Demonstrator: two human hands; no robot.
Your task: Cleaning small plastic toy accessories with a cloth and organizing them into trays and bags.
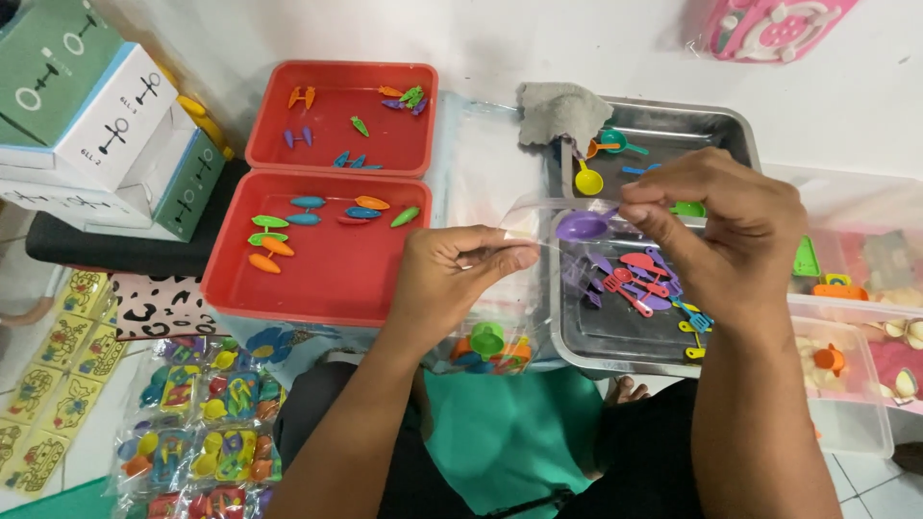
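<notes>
Hands pinching clear bag, purple spoon

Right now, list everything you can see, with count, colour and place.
red trays: two, upper left, holding small coloured toy pieces
metal tray: one, silver, centre right, with toy utensils
grey cloth: one, on the metal tray's far corner
clear bag: one, held between both hands, toy pieces at its bottom
purple spoon: one, at the bag's mouth
boxes: several, white and green, far left
packed toy bags: several, lower left floor
clear tubs: at least two, right
pink toy: one, top right
left hand: pinches the bag's edge
right hand: pinches the bag's other edge
</notes>
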